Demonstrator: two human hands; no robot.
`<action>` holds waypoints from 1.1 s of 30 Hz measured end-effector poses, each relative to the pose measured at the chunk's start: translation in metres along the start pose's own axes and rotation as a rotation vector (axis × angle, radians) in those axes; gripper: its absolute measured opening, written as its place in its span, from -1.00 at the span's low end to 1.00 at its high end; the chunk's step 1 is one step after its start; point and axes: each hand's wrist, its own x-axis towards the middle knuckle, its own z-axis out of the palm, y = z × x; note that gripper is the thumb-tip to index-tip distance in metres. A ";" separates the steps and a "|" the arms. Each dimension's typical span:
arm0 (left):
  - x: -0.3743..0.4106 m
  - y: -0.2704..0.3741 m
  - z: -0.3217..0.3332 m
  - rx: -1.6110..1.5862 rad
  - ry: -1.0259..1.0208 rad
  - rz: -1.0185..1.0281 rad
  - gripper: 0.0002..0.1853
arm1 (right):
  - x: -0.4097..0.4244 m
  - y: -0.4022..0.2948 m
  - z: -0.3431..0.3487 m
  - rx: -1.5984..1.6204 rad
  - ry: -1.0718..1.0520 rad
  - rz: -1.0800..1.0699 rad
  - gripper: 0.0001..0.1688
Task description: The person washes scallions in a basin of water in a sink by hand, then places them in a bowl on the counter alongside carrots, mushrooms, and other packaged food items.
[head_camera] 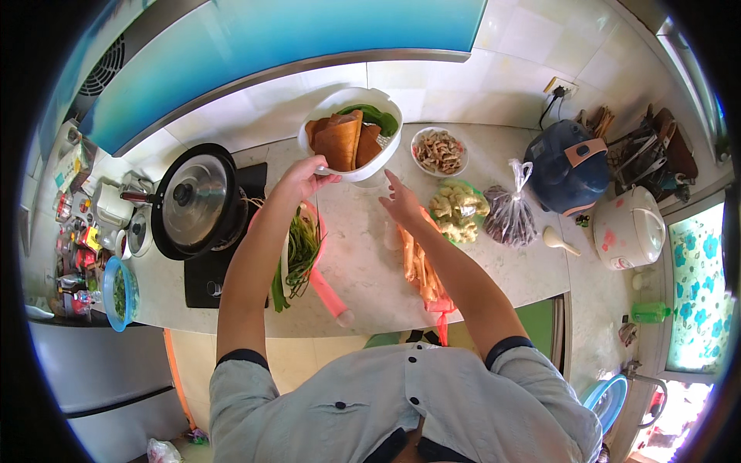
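My left hand (310,178) grips the near left rim of a white plastic basket (370,168), close to the tiled wall. Folded brown sheets (336,142) and green leaves (376,117) lie in it. My right hand (400,199) holds nothing, its fingers apart, just below the basket's right side. Under my right forearm lies a red mesh bag of long orange-brown roots or sticks (419,266). Green leafy stalks (302,246) rest in a pink colander with a handle (329,295), near my left forearm.
A lidded wok (194,199) stands on the black hob at left. To the right are a plate of brown pieces (439,151), a bag of ginger (460,208), a tied plastic bag (512,214), a blue air fryer (564,168), a rice cooker (630,228) and a white scoop (560,241).
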 end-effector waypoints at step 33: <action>0.018 0.018 -0.027 0.524 0.048 0.046 -0.35 | -0.279 0.166 -0.255 -0.049 0.440 0.393 -0.78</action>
